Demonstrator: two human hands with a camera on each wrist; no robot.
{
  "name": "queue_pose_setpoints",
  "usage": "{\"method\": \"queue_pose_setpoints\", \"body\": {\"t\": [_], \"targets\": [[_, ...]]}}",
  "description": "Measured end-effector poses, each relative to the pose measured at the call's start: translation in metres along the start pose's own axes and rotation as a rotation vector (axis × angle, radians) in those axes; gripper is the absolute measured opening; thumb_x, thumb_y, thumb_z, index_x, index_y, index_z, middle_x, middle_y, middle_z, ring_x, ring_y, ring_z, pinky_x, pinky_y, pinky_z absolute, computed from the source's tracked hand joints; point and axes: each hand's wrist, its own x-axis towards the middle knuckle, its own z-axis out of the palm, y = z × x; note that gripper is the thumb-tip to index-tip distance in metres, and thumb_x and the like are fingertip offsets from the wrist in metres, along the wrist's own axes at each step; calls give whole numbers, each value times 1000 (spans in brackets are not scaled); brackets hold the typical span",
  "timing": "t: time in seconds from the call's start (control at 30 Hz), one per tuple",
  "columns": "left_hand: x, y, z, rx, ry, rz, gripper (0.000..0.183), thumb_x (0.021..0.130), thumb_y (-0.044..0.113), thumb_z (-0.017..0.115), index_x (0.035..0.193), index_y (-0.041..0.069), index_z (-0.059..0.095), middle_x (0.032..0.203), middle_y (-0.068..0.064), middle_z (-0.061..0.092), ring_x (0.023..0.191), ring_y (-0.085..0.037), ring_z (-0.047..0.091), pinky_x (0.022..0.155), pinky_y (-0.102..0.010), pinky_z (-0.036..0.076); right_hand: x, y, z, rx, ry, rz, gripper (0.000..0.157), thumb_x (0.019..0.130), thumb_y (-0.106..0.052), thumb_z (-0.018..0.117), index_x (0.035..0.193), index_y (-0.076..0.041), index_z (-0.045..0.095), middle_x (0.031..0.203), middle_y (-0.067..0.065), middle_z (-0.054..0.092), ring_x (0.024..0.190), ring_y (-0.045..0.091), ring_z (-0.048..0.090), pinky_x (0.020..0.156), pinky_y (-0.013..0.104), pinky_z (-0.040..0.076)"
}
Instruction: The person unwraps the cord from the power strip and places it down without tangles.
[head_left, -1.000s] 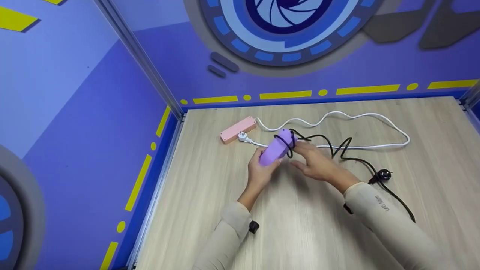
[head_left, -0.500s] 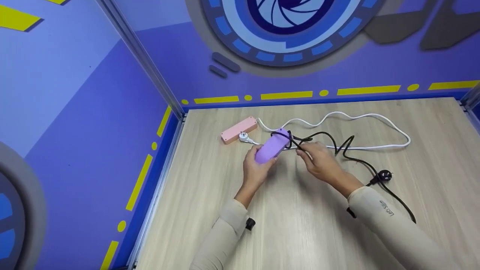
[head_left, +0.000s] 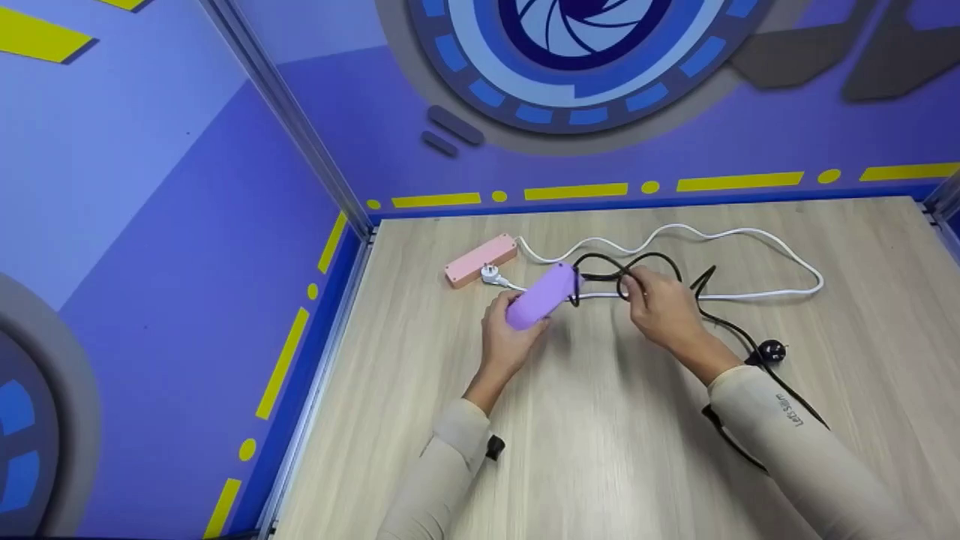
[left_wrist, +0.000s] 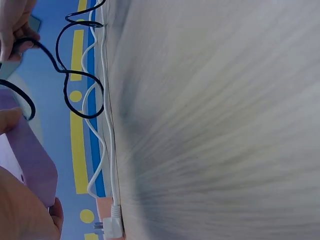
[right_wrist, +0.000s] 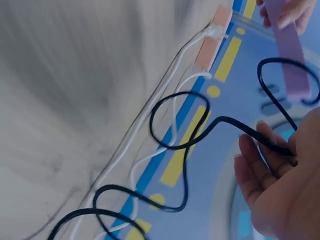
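Note:
In the head view my left hand [head_left: 506, 341] grips the lower end of a purple power strip [head_left: 541, 295], thumb on the near side, above the table. The strip is tilted, its far end up and to the right. A black cord [right_wrist: 237, 124] runs from that far end, with a turn of it hanging across there. To the right, my right hand [head_left: 664, 311] pinches the cord between thumb and fingers, apart from the strip. In the right wrist view its other fingers are half bent. A loose loop of cord hangs below the hand. The black plug [head_left: 772, 351] lies near my right forearm.
A pink power strip [head_left: 480, 259] lies at the back left of the wooden table [head_left: 585, 450]. Its white plug [head_left: 491, 275] rests against it, and its white cord [head_left: 780, 291] makes a wide loop to the right. Blue printed walls [head_left: 315, 180] bound the left and back.
My right hand has closed on the black cord and drawn it right, away from the strip. The cord's turn around the strip has loosened. My left hand and the strip have shifted slightly left.

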Motion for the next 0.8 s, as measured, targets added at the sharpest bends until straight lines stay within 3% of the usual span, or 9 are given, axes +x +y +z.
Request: {"method": "queue_pose_setpoints", "body": {"t": [0.1,0.27,0.53,0.67,0.8], "targets": [[4,-7,-5,6,43,-64,60,72,30,88,124,16,61,118,-4,66,115,-23,58,102,-44,43,-3,16,-4,-13,14,72,17,98,-17,58,85,-8,61,64,8,59,60,30,56,58,51,42],[13,-27,-18,176,34,-184,67,70,36,90,128,16,62,119,-6,63,113,-25,56,100,-44,44,-12,47,-17,-34,-31,169,18,101,-18,54,91,-6,63,68,14,63,63,36,59,61,55,42],[38,-68,-40,504,-82,-211,72,65,24,93,126,21,56,123,-7,59,114,-28,49,99,-45,35,-20,82,-35,-63,-114,231,17,100,-18,55,93,-5,64,77,18,68,72,42,65,66,59,44],[50,-70,-45,548,-176,-251,73,68,29,92,130,22,54,124,-8,58,114,-29,49,100,-45,34,-19,86,-33,-57,-157,239,18,99,-19,57,94,-5,66,78,18,69,72,41,64,66,58,44],[57,-68,-46,551,-265,-251,72,72,34,89,134,17,56,125,-10,59,115,-31,51,101,-46,35,-15,85,-29,-11,-183,262,20,99,-21,59,95,-5,70,72,11,68,66,30,60,63,45,43]]}}
